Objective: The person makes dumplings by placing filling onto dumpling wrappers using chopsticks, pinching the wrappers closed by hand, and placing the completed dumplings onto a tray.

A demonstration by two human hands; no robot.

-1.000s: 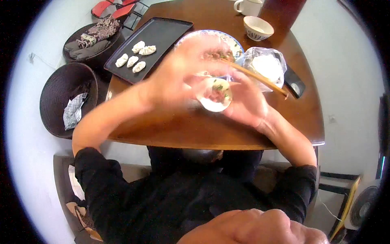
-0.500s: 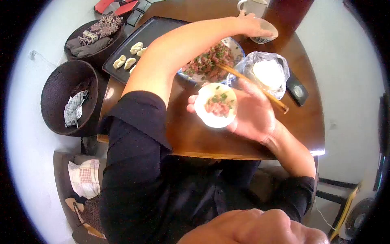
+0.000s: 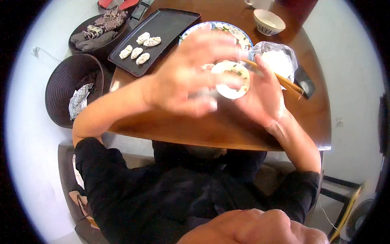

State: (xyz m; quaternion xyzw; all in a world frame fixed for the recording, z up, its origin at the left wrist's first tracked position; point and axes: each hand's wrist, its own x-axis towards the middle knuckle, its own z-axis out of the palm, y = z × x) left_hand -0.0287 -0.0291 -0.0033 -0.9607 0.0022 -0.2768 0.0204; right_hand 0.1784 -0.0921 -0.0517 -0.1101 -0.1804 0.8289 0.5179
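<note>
On the upturned palm and fingers of my right hand (image 3: 264,95) lies a round dumpling wrapper (image 3: 231,91) with meat and green filling at its centre. My left hand (image 3: 189,73), blurred by motion, is over it with fingers spread and fingertips overlapping the wrapper's left side. Behind the left hand, a blue-rimmed bowl (image 3: 245,37) of meat filling is mostly hidden. Wooden chopsticks (image 3: 286,83) slant past my right thumb. Beyond that thumb sits a clear plastic bag (image 3: 286,51) with white wrappers or dough inside.
A black tray (image 3: 170,24) at the back left carries several folded dumplings (image 3: 137,53). A small patterned bowl (image 3: 270,26) and a white mug (image 3: 260,4) stand at the far right. A dark flat object (image 3: 304,83) lies by the bag. Wicker baskets (image 3: 61,93) stand left of the table (image 3: 203,132).
My left hand has come back from the small bowl at the far right to the wrapper. My right hand has shifted slightly up and right with the filled wrapper.
</note>
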